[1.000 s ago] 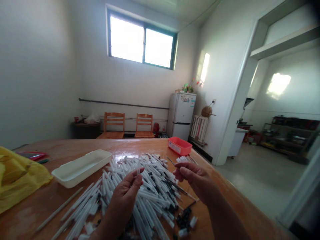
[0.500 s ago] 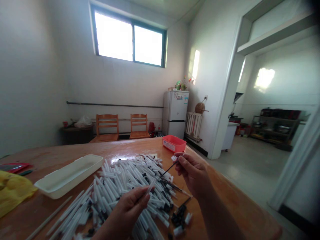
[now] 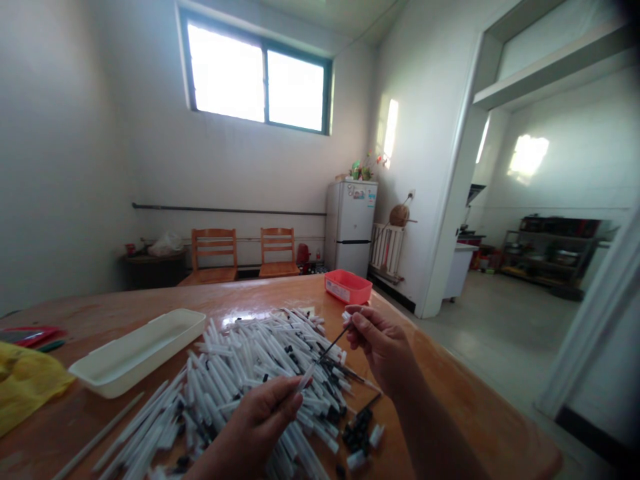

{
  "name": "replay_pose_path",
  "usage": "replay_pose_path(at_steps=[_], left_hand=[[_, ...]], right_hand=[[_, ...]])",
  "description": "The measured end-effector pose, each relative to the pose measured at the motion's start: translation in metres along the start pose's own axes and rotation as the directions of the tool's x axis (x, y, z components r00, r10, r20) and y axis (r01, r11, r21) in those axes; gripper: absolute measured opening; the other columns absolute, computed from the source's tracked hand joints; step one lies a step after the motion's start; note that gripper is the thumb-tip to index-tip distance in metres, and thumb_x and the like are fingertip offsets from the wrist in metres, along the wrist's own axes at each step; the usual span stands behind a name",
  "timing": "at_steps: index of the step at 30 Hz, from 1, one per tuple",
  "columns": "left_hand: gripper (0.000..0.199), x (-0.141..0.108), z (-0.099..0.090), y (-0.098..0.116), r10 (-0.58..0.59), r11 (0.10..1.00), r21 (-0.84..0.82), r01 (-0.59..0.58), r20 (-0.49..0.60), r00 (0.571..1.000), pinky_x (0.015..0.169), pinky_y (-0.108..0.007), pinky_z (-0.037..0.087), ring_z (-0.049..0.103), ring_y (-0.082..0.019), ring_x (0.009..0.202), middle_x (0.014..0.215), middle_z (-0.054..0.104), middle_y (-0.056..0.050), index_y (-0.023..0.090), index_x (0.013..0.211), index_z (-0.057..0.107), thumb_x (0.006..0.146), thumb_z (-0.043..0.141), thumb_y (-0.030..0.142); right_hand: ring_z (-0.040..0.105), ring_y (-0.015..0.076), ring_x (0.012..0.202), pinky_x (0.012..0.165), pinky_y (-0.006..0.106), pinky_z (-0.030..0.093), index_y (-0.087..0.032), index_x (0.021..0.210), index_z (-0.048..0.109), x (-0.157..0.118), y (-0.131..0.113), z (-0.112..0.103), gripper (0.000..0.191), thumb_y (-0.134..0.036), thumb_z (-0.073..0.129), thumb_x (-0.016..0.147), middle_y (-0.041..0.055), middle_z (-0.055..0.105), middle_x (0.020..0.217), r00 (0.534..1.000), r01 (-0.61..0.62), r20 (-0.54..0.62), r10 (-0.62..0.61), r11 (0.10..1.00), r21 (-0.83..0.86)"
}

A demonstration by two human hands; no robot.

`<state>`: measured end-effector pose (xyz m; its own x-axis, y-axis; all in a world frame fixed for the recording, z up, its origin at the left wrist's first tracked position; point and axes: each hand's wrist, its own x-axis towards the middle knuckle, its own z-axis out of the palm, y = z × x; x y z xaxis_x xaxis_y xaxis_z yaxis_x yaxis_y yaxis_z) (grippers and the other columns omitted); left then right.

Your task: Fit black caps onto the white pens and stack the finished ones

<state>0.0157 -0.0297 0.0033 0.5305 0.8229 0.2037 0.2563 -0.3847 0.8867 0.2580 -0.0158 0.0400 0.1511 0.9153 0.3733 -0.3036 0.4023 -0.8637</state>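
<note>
My left hand (image 3: 260,420) is closed around a clear pen barrel (image 3: 307,377), which points up and to the right over the pile. My right hand (image 3: 383,347) pinches the upper end of a thin dark pen refill (image 3: 332,345). The refill slants down, and its lower end meets the mouth of the barrel; how far inside it sits I cannot tell. A small white piece (image 3: 347,317) shows at my right fingertips. Beneath both hands spreads a heap of clear and white pen barrels (image 3: 235,363). Several dark refills (image 3: 350,373) lie by the heap's right side.
Small black parts (image 3: 356,432) are clustered near the front right of the wooden table (image 3: 450,427). A long cream tray (image 3: 145,360) stands left of the heap, a red basket (image 3: 349,287) behind it. Yellow cloth or plastic (image 3: 30,383) lies at the left edge.
Both hands stay nearly in place. My right hand has shifted slightly to the left and my left hand slightly right, bringing the barrel and refill a little closer together.
</note>
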Motion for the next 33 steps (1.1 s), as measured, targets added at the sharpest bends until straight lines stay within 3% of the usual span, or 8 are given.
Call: replay_pose_path(at_steps=[6,14,20,23,27,30,33], left_hand=[[0.035,-0.001,0.001,0.002,-0.005,1.0,-0.01,0.005,0.029,1.0,0.086,-0.027,0.045,0.063,-0.022,0.097,0.103,0.074,-0.001,0.029,0.123,0.07,0.094,0.056,0.042],[0.035,-0.004,0.002,0.005,-0.037,0.997,-0.063,0.038,0.029,0.999,0.09,-0.03,0.044,0.061,-0.023,0.099,0.103,0.074,-0.001,0.03,0.122,0.072,0.091,0.06,0.042],[0.039,-0.003,-0.002,0.001,-0.101,0.978,-0.179,0.105,0.029,0.994,0.072,-0.025,0.04,0.05,-0.015,0.076,0.081,0.062,0.001,0.024,0.123,0.07,0.091,0.059,0.045],[0.041,-0.002,-0.003,0.003,-0.133,0.958,-0.257,0.13,0.006,0.991,0.068,-0.024,0.037,0.046,-0.014,0.073,0.077,0.056,0.001,0.022,0.122,0.07,0.091,0.059,0.046],[0.043,-0.002,-0.005,0.007,-0.164,0.937,-0.316,0.15,-0.019,0.986,0.064,-0.024,0.035,0.044,-0.014,0.07,0.074,0.055,0.001,0.019,0.12,0.071,0.091,0.058,0.048],[0.044,-0.001,-0.005,0.006,-0.178,0.928,-0.335,0.16,-0.022,0.984,0.062,-0.024,0.035,0.045,-0.014,0.068,0.073,0.057,0.0,0.018,0.12,0.07,0.09,0.06,0.048],[0.046,0.0,-0.005,0.003,-0.205,0.914,-0.364,0.178,-0.037,0.978,0.064,-0.024,0.036,0.047,-0.014,0.071,0.076,0.06,0.0,0.019,0.123,0.068,0.089,0.061,0.048]], right_hand=[[0.061,0.0131,0.063,0.057,0.024,0.048,-0.02,0.114,0.057,-0.003,0.003,0.008,0.035,-0.034,0.072,0.086,0.0018,0.07,0.08,0.999,0.044,0.02,-0.044,0.999,-0.031],[0.062,0.0134,0.061,0.055,0.024,0.048,-0.021,0.103,0.054,-0.003,0.01,0.012,0.026,-0.034,0.071,0.086,0.0003,0.07,0.075,0.996,0.07,-0.044,-0.073,0.995,-0.074],[0.063,0.014,0.063,0.058,0.026,0.05,-0.019,0.093,0.062,-0.013,0.02,0.024,0.02,-0.038,0.066,0.088,0.0021,0.07,0.079,0.991,-0.001,0.133,0.027,0.982,-0.188],[0.064,0.0152,0.071,0.065,0.027,0.05,-0.018,0.094,0.07,-0.02,0.024,0.029,0.018,-0.034,0.064,0.09,0.0025,0.07,0.079,0.961,0.099,0.276,-0.001,0.935,-0.34],[0.067,0.0192,0.087,0.079,0.032,0.051,-0.02,0.111,0.073,-0.025,0.02,0.034,0.025,-0.028,0.059,0.093,0.0058,0.074,0.095,0.908,0.296,0.411,-0.08,0.817,-0.495],[0.067,0.0206,0.092,0.083,0.033,0.05,-0.021,0.116,0.072,-0.023,0.013,0.033,0.028,-0.027,0.057,0.093,0.0072,0.074,0.1,0.879,0.374,0.466,-0.102,0.754,-0.54],[0.067,0.0195,0.086,0.079,0.031,0.05,-0.02,0.118,0.071,-0.019,0.008,0.026,0.031,-0.027,0.056,0.092,0.0062,0.075,0.096,0.91,0.307,0.41,-0.061,0.764,-0.567]])
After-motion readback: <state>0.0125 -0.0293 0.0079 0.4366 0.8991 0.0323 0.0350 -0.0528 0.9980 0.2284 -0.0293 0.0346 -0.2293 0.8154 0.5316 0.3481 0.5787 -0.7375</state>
